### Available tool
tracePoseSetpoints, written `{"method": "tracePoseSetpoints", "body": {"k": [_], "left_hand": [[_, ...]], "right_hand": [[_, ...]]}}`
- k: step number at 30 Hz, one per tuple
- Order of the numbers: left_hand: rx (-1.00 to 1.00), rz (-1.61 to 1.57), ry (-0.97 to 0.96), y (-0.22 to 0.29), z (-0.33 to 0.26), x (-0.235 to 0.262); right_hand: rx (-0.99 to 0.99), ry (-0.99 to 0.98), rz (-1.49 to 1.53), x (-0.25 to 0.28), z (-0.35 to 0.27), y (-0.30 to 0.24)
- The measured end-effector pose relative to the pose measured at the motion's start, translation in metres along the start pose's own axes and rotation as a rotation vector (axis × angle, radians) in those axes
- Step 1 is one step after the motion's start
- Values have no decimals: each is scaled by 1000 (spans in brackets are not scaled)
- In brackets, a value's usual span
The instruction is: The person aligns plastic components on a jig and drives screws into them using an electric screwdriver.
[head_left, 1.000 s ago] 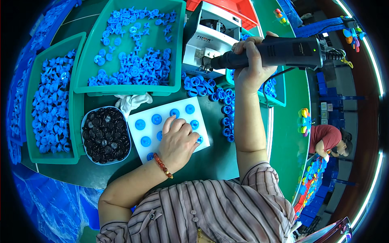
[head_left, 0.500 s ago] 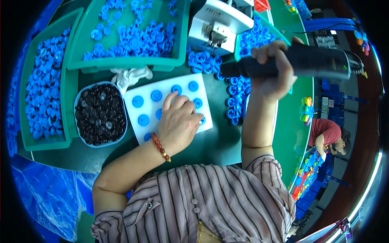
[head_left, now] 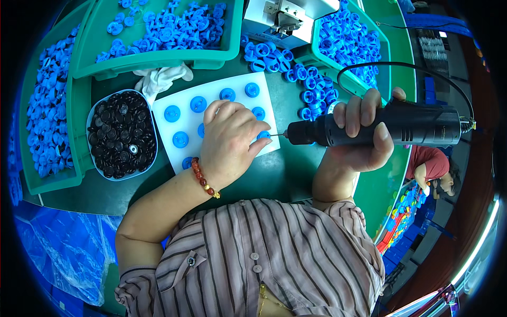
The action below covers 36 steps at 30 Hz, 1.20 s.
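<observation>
My right hand (head_left: 364,124) is wrapped round a black electric screwdriver (head_left: 417,124), tilted nearly level. Its thin bit reaches left to a blue round plastic part (head_left: 263,136) at the right edge of a white board (head_left: 166,140). My left hand (head_left: 229,142) lies over the board, fingers curled, thumb and forefinger closed about that same part. Several more blue round parts (head_left: 172,113) sit in rows on the board, and my left hand hides some of them. Whether a screw is at the bit's tip is too small to make out.
Left of the board stands a tub (head_left: 154,161) of black round pieces. Green trays (head_left: 153,64) of blue parts lie behind and far left, near a white glove (head_left: 161,79). Loose blue rings (head_left: 311,87) and a grey-white machine (head_left: 280,26) are beyond. A cable (head_left: 406,64) arches from the screwdriver.
My right hand has brought the screwdriver down and nearer, its bit now at the blue part. My left hand's thumb has shifted around that part. The view has moved slightly.
</observation>
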State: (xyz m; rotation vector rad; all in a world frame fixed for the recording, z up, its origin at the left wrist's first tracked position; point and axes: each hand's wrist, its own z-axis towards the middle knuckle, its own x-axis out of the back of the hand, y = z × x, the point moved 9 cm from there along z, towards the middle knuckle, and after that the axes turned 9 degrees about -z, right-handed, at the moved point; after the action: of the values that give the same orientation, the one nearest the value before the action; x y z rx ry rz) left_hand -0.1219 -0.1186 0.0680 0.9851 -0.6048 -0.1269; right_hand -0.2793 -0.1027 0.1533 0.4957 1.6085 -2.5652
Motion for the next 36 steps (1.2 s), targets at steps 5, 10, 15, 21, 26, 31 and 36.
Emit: {"method": "tracePoseSetpoints", "body": {"k": [5, 10, 15, 21, 26, 31, 36], "left_hand": [[-23, -41, 14, -1, -1, 1], [-18, -54, 8, -1, -1, 3], [-53, -44, 21, 1, -1, 4], [26, 54, -38, 3, 1, -3], [24, 133, -136, 2, -2, -10], [19, 151, -156, 0, -4, -12], [17, 153, -146, 0, -4, -12]], "right_hand": [[-14, -14, 13, -6, -4, 2], [3, -59, -21, -10, -4, 0], [3, -69, -42, -9, -9, -3], [-3, -57, -99, -4, -17, -1], [24, -49, -156, 2, -22, 1], [28, -102, -190, 0, -25, 9], [11, -115, -207, -3, -27, 10]]}}
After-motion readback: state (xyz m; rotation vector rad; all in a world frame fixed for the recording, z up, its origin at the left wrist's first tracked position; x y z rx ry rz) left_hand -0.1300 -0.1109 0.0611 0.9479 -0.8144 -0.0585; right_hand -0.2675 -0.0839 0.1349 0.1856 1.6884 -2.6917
